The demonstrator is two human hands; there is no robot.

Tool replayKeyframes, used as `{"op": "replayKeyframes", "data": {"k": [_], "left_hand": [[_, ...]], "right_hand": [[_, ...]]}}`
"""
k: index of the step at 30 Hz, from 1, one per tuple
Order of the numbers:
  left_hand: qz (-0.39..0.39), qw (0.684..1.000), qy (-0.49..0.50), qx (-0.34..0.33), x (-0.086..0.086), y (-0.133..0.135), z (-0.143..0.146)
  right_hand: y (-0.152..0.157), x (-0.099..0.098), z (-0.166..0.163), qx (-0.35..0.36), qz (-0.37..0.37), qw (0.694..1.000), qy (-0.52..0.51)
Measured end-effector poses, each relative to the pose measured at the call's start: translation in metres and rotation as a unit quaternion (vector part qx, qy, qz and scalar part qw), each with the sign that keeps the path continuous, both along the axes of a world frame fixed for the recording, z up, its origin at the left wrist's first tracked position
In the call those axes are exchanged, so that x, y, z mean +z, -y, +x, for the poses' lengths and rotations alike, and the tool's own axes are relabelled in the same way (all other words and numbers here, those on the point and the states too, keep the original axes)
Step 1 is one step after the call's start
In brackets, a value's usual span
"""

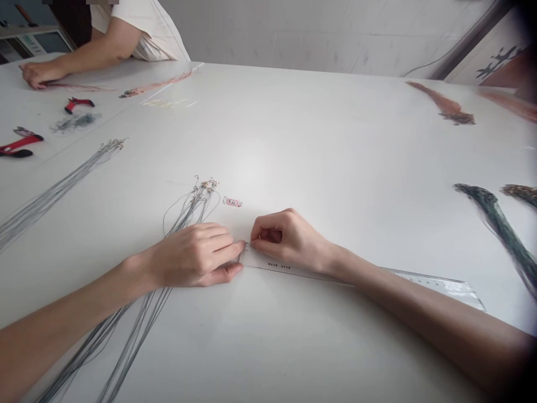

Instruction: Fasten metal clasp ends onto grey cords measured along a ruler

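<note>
Head view. Work surface is a white table (293,140). The person's left hand (193,256) is curled and lies across a bundle of grey wire leaders (140,336), whose looped ends (205,184) fan out past the fingertips. The right hand (289,239) is also curled, its fingers drawn in towards the palm. The two hands nearly touch at the end of a clear plastic ruler (356,273), which runs under the right wrist. Cannot tell whether either hand grips a strand there. A small red-printed label (232,201) lies just beyond. Upper left, a co-worker's hand (39,74) rests on the table, near red-handled pliers (79,103).
</note>
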State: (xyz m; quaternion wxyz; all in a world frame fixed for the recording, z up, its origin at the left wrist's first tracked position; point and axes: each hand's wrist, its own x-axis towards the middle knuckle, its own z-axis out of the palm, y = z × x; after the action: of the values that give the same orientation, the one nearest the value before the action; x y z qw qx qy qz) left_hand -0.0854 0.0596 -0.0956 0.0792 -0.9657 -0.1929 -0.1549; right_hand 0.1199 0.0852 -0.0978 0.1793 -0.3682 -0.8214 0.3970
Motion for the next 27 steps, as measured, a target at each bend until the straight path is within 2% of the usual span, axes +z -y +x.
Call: {"op": "replayKeyframes", "data": {"k": [19, 27], "left_hand": [[0.046, 0.999, -0.021, 0.002, 0.0014, 0.0005, 0.0022], [0.036, 0.999, -0.016, -0.002, 0.0006, 0.0005, 0.0017]], "right_hand": [[0.0002, 0.0, 0.0, 0.002, 0.001, 1.0, 0.006], [-0.0003, -0.0004, -0.0003, 0.001, 0.008, 1.0, 0.007]]}}
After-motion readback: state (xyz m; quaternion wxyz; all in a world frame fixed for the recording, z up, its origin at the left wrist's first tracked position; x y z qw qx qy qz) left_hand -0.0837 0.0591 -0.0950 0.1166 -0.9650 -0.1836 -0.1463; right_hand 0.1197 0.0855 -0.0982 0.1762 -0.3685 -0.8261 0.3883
